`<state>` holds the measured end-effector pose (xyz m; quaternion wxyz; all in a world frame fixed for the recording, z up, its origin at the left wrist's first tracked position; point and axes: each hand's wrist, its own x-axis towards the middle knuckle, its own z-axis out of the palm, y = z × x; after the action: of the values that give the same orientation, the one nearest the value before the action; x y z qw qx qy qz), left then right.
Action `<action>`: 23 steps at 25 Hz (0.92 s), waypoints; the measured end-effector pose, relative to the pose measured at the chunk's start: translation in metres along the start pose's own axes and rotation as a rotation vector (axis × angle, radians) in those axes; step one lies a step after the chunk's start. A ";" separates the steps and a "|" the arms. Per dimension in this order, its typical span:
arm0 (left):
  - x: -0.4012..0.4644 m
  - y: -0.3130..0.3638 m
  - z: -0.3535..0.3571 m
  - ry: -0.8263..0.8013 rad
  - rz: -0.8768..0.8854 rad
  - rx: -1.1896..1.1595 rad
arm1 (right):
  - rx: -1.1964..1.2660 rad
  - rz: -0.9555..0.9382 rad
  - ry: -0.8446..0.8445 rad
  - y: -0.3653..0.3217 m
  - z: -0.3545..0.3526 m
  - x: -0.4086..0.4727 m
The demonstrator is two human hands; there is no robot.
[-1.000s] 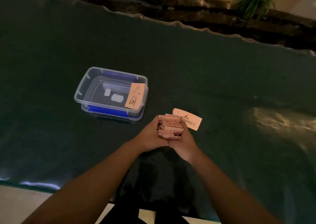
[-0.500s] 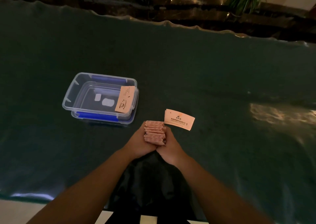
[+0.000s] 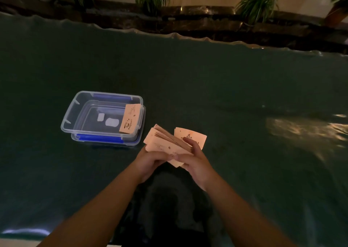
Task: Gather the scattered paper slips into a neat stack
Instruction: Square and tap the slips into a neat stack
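A thick stack of pale orange paper slips (image 3: 163, 142) is held above the dark green table, tilted flat toward me, its edges fanned unevenly. My left hand (image 3: 150, 161) grips it from the lower left and my right hand (image 3: 195, 159) from the right, fingers over the top edge. One loose slip (image 3: 192, 134) lies on the table just behind my right hand, partly hidden. Another slip (image 3: 130, 119) leans against the right inner wall of the clear box.
A clear plastic box (image 3: 75, 112) with blue clips sits on its lid, left of my hands. The green table cover (image 3: 226, 88) spreads wide on every side. A ledge with potted plants (image 3: 258, 3) runs behind the table's far edge.
The stack stood on edge between both palms; now it is tipped flat and lifted slightly, its slips fanned. My right fingers have shifted over its top.
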<state>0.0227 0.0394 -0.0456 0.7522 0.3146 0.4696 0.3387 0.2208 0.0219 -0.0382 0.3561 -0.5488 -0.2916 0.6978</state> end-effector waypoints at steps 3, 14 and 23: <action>0.006 0.005 0.015 -0.059 0.044 -0.128 | 0.207 -0.011 -0.020 -0.003 0.001 -0.004; 0.060 0.023 0.023 0.145 -0.239 0.193 | 0.098 0.116 0.249 -0.029 -0.048 0.014; 0.098 0.022 0.038 0.257 -0.390 0.437 | -0.144 0.225 0.369 -0.039 -0.061 0.050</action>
<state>0.0851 0.1250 -0.0628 0.6522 0.3275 0.6737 0.1162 0.2800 0.0859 -0.0493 0.2833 -0.7204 -0.2074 0.5982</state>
